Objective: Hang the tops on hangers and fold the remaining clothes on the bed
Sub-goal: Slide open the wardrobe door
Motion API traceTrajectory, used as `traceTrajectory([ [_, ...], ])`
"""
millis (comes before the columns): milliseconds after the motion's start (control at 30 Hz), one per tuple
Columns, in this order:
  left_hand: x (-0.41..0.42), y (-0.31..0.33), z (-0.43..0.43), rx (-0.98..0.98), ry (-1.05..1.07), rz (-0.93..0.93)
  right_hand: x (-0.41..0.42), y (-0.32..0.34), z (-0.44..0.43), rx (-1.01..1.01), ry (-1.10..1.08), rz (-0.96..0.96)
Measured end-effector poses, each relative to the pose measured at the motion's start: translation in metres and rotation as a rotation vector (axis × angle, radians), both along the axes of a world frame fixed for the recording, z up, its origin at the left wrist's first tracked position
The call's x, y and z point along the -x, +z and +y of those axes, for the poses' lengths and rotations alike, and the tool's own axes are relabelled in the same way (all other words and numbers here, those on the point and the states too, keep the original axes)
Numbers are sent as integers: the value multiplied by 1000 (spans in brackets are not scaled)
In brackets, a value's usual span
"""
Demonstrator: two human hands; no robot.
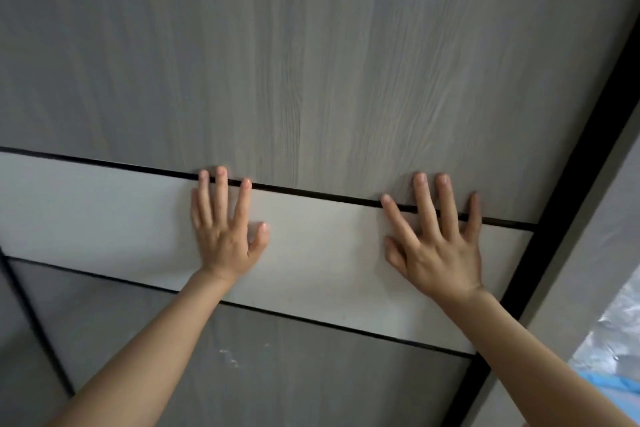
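Head view.
Item: dark panel [277, 374], nearest, untouched.
Item: left hand [223, 236] and right hand [440, 246], both flat on the pale band [104, 211], fingers straight and spread, holding nothing. The fingertips reach across the groove [311, 191] onto the wood-grain door [311, 62] beyond.
Likely purpose: pushing or sliding the door, probably a wardrobe's.
Of tops, hangers, bed: none in view.
Item: blue scrap [609, 388] at the lower right edge; cannot tell whether it is clothing.

Left hand [225, 236], right hand [438, 246], flat on wardrobe door [311, 80]
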State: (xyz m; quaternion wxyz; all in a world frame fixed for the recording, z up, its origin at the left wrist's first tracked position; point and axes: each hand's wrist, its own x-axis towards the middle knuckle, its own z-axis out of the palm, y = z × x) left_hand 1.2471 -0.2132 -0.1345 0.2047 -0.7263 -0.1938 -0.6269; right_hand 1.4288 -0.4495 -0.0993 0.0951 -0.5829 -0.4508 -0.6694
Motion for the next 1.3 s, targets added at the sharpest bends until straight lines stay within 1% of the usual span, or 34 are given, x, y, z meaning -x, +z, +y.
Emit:
traceTrajectory([
  [200, 4, -1, 14, -52, -4, -32, 13, -5, 20, -77, 2, 53],
  [533, 34, -2, 50, -53, 15, -29, 40, -8, 59, -97, 54, 56],
  [767, 64, -3, 95, -42, 31, -21, 72, -8, 102, -86, 47, 77],
  [1000, 112, -5, 158, -42, 52, -13, 120, -6, 164, -82, 31, 79],
  [1067, 128, -4, 177, -15, 56, -4, 137, -4, 184, -82, 41, 89],
  [1133, 145, -4, 195, 25, 69, 10, 154, -2, 200, -59, 39, 108],
  [1267, 177, -5, 231, 45, 94, 57, 187, 6, 216, 75, 38, 154],
  [1300, 187, -3, 243, 65, 90, 54, 199, 9, 220, 78, 31, 152],
])
